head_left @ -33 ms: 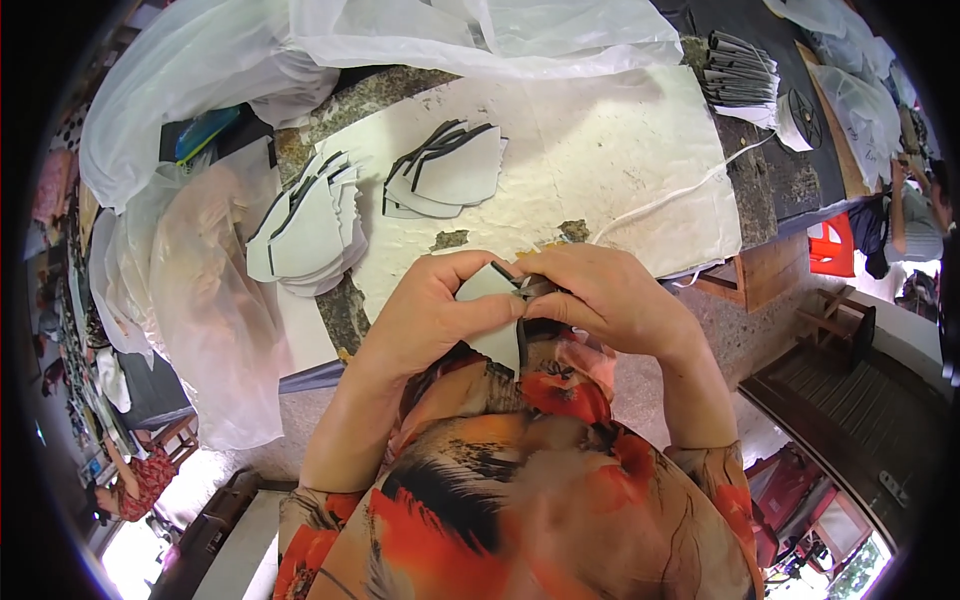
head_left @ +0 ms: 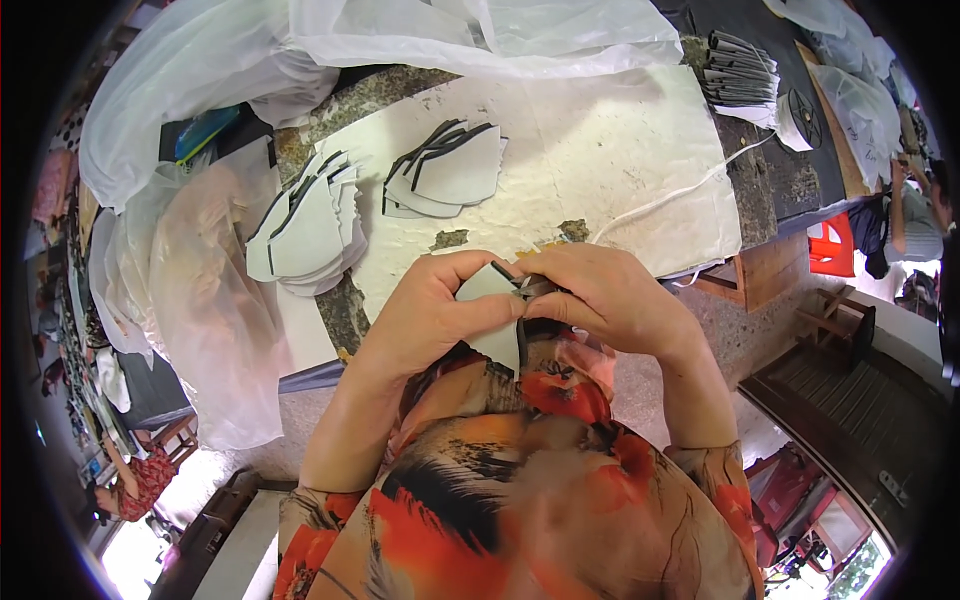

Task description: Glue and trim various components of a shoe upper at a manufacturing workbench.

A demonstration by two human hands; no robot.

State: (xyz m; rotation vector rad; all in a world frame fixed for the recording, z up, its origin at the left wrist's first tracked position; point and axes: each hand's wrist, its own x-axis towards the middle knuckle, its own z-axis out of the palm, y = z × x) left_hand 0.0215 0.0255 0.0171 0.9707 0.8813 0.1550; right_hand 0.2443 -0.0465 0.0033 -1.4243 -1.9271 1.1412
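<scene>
Close in front of my body, at the table's near edge, my left hand [head_left: 425, 305] is closed on a pale grey curved fabric piece [head_left: 492, 347] with black edging. Its thumb lies across the face of the piece. Against the piece's black edge, my right hand [head_left: 605, 295] is closed in a pinch. A small dark grey, metallic-looking thing [head_left: 537, 287] shows between its fingers; its kind is mostly hidden. Beyond my hands lie two piles of similar pieces: a taller pile [head_left: 310, 225] at the left and a smaller fanned pile [head_left: 445, 170] beside it.
A white sheet [head_left: 600, 150] covers the worktable. Clear plastic bags [head_left: 210, 280] lie at the left and far side. At the far right are a stack of black-edged pieces [head_left: 740, 75] and a spool [head_left: 797, 120] with a white strip trailing from it. Other people sit farther off.
</scene>
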